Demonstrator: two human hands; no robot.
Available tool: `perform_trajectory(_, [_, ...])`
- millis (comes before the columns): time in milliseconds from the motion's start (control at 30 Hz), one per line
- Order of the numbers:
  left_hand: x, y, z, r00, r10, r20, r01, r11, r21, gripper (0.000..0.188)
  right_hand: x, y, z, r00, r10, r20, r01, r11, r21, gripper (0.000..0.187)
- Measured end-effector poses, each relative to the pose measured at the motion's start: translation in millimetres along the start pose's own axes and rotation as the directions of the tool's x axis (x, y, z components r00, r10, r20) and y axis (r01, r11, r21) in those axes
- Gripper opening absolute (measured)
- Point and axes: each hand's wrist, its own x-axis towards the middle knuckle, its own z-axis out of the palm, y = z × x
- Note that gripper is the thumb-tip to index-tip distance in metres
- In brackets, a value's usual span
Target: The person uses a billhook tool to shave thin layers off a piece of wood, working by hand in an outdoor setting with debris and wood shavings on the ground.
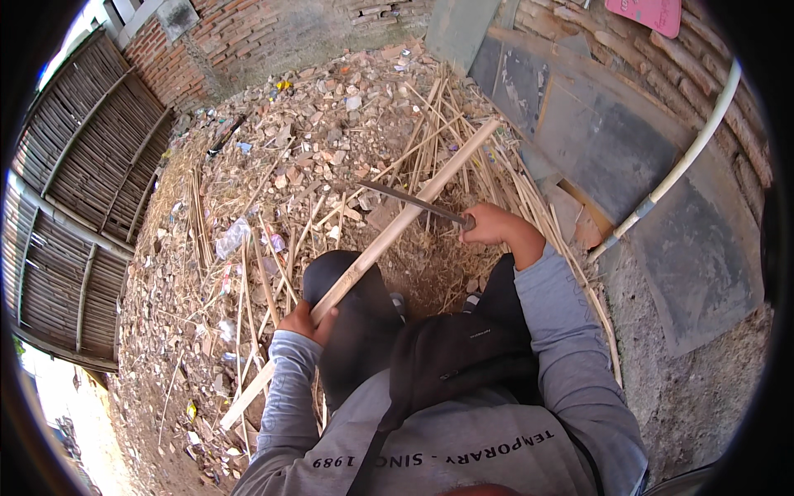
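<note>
A long pale strip of split bamboo (389, 235) slants across my lap, from low on the left to the upper right. Near its lower part my left hand (308, 322) is closed around it, by my left knee. My right hand (495, 228) grips the handle of a long dark-bladed knife (413, 201). The blade lies across the strip past its middle, its tip pointing left, and seems to touch it. Which face of the strip the edge meets, I cannot tell.
Brick rubble and litter (318, 136) cover the ground ahead. Thin bamboo sticks (426, 140) lie heaped in front, more along the right. Dark sheets (595, 132) and a pole (695, 153) lean at the right wall. A bamboo fence (83, 190) stands left.
</note>
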Motion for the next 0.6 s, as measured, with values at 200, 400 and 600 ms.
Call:
perform_trajectory(200, [0, 0, -1, 1.000, -0.006, 0.012, 0.006, 1.000, 0.005, 0.060, -3, -7, -2, 1.000, -0.003, -0.007, 0.003, 1.000, 0.009, 0.031])
perform_trajectory(400, [3, -7, 7, 1.000, 0.000, -0.013, 0.000, 1.000, 0.002, 0.061, -4, -8, -2, 0.999, -0.035, -0.038, 0.034, 0.999, -0.033, 0.033])
perform_trajectory(600, [5, -10, 9, 0.999, 0.033, -0.011, -0.034, 0.999, -0.016, 0.062, -2, -4, -1, 1.000, -0.020, -0.020, 0.019, 1.000, -0.020, 0.041])
